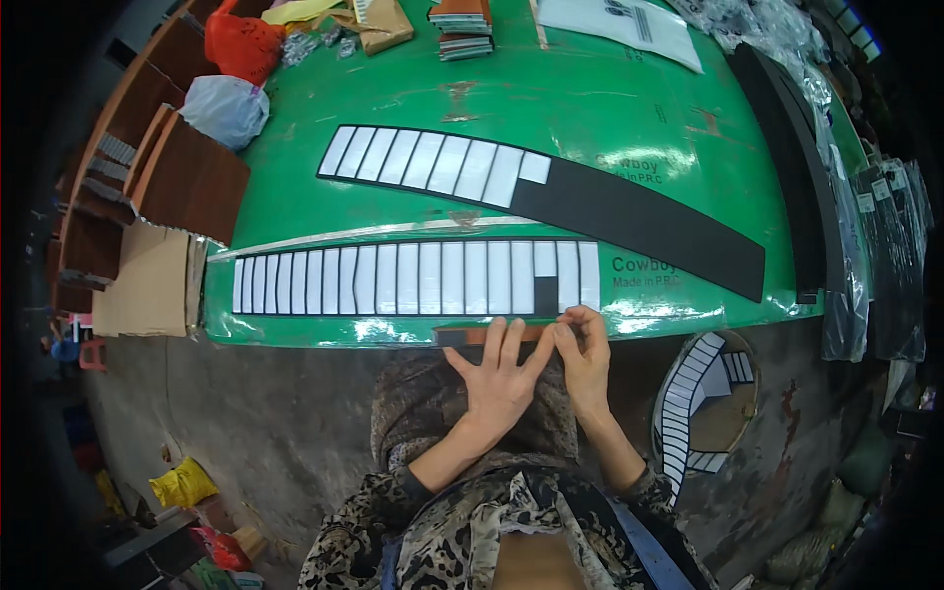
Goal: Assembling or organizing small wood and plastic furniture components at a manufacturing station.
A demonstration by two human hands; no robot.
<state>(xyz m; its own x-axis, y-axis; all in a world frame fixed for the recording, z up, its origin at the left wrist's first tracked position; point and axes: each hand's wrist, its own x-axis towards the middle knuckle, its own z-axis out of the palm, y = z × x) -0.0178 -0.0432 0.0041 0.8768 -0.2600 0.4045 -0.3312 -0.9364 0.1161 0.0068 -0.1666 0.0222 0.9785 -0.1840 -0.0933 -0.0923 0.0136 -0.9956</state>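
Note:
At the table's near edge lies a narrow orange-brown piece [476, 336] with a grey left end. My left hand [499, 383] rests over it, fingers spread and pressing down. Beside it my right hand [587, 364] has thumb and index finger closed together by the piece's right end; what they pinch is too small to make out. Just beyond both hands a long black strip [546, 297] carries a row of white rectangles, with one short black gap near its right end. Farther off, a second black strip [639, 211] lies slanted, white rectangles covering only its left part.
The green table [393, 93] holds a stack of brown pieces [462, 28], a red bag [243, 44] and a white bag [226, 108]. Long black strips [792, 167] line the right side. A round container [744, 418] with white-panelled strips stands below right. Wooden shelving [187, 182] and cardboard [143, 285] sit left.

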